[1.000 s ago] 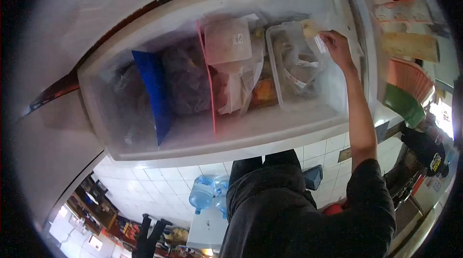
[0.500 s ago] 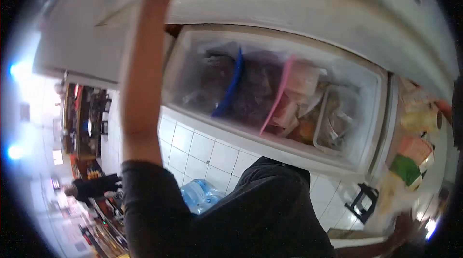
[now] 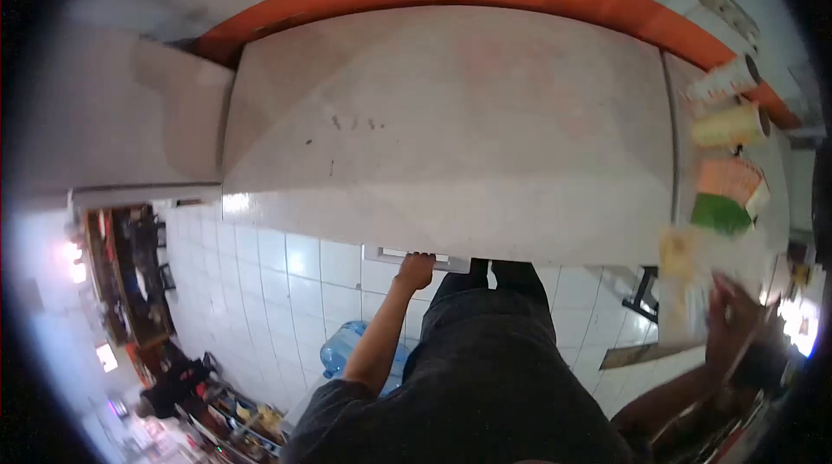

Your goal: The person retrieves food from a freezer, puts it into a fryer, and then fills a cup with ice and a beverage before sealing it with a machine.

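Observation:
A large off-white chest freezer lid [image 3: 451, 117] is down in front of me, its top marked with small dark smudges. My left hand [image 3: 416, 271] is closed around the lid handle [image 3: 451, 264] at its front edge. Off to the right, my right hand [image 3: 732, 304] is raised and blurred, its fingers closed at the top of a clear plastic bag [image 3: 683, 299]. Something yellowish shows in the bag, too smeared to name. The freezer's inside is hidden under the lid.
On the right-hand surface lie plastic rolls [image 3: 726, 126] and an orange and green packet [image 3: 724, 213]. A blue water bottle [image 3: 347, 347] lies on the tiled floor [image 3: 260, 265]. A person in dark clothes [image 3: 173, 390] is far left.
The freezer lid has come down over the open compartment with its blue and pink dividers. My left arm has dropped from high up to the front edge. My right hand has risen with the bag.

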Demonstrator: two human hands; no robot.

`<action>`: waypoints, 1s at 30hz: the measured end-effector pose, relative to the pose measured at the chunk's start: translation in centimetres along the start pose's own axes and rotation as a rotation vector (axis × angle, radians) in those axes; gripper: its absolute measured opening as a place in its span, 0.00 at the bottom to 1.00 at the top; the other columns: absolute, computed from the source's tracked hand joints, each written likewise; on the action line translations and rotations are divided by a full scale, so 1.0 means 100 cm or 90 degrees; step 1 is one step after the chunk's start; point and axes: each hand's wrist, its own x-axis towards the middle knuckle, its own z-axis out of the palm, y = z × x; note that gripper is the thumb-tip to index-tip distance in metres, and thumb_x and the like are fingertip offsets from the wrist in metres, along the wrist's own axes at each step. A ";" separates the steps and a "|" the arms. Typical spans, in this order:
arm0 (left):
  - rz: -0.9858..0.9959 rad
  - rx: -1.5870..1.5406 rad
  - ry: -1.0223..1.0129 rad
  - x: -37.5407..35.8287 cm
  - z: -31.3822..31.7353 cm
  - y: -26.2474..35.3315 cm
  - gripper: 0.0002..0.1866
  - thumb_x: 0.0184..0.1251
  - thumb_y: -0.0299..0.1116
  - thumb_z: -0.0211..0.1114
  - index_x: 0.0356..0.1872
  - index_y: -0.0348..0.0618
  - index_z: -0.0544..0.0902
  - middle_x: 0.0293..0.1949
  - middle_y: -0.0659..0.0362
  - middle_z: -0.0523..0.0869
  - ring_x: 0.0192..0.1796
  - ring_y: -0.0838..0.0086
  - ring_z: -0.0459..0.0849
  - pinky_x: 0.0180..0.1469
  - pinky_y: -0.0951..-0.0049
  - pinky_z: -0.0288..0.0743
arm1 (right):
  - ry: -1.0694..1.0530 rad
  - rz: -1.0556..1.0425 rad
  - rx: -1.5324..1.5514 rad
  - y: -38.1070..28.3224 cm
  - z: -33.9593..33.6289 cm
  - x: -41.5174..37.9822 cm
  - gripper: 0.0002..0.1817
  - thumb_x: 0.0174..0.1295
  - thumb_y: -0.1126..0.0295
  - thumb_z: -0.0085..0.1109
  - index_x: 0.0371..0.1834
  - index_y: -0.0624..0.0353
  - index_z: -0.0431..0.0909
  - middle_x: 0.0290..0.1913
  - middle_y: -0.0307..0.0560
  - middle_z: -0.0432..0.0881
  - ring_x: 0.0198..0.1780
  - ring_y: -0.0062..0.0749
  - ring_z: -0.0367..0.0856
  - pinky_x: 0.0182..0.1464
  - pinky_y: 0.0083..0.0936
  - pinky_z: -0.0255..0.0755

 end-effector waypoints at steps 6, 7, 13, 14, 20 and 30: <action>0.156 -0.504 -0.102 -0.007 -0.115 0.054 0.30 0.71 0.52 0.50 0.64 0.40 0.68 0.55 0.44 0.79 0.59 0.57 0.78 0.58 0.58 0.72 | -0.034 -0.231 0.104 -0.123 0.067 0.078 0.13 0.58 0.74 0.62 0.47 0.59 0.83 0.30 0.45 0.85 0.27 0.31 0.80 0.36 0.30 0.69; 0.176 -0.784 -0.078 0.008 -0.140 0.083 0.35 0.72 0.59 0.46 0.69 0.41 0.62 0.59 0.48 0.77 0.60 0.60 0.77 0.61 0.60 0.70 | -0.044 -0.288 0.123 -0.122 0.082 0.082 0.16 0.57 0.75 0.61 0.51 0.58 0.81 0.32 0.45 0.85 0.28 0.30 0.80 0.36 0.29 0.68; 0.297 -1.515 0.172 0.030 -0.224 0.166 0.37 0.70 0.66 0.38 0.69 0.48 0.61 0.64 0.54 0.70 0.64 0.63 0.71 0.68 0.60 0.62 | -0.056 -0.463 0.083 -0.171 0.118 0.058 0.18 0.56 0.76 0.58 0.51 0.65 0.76 0.41 0.48 0.84 0.36 0.30 0.82 0.43 0.29 0.68; 0.348 -1.541 0.172 0.035 -0.222 0.170 0.36 0.71 0.65 0.37 0.69 0.49 0.61 0.63 0.57 0.70 0.64 0.66 0.70 0.67 0.62 0.63 | -0.037 -0.473 0.071 -0.172 0.115 0.052 0.16 0.54 0.77 0.59 0.48 0.66 0.77 0.44 0.49 0.83 0.41 0.30 0.81 0.46 0.28 0.67; 0.489 -1.638 0.195 0.012 -0.234 0.222 0.37 0.71 0.67 0.31 0.66 0.49 0.62 0.62 0.52 0.70 0.60 0.59 0.73 0.62 0.58 0.70 | 0.010 -0.476 0.007 -0.173 0.050 0.002 0.16 0.52 0.78 0.57 0.46 0.68 0.76 0.51 0.56 0.79 0.48 0.35 0.80 0.53 0.29 0.68; 0.376 -1.527 0.174 -0.011 -0.192 0.341 0.39 0.66 0.70 0.40 0.66 0.50 0.67 0.63 0.61 0.72 0.64 0.63 0.70 0.66 0.60 0.64 | -0.063 -0.121 0.035 -0.090 -0.007 -0.097 0.12 0.54 0.77 0.57 0.43 0.67 0.74 0.47 0.55 0.77 0.46 0.46 0.80 0.45 0.36 0.75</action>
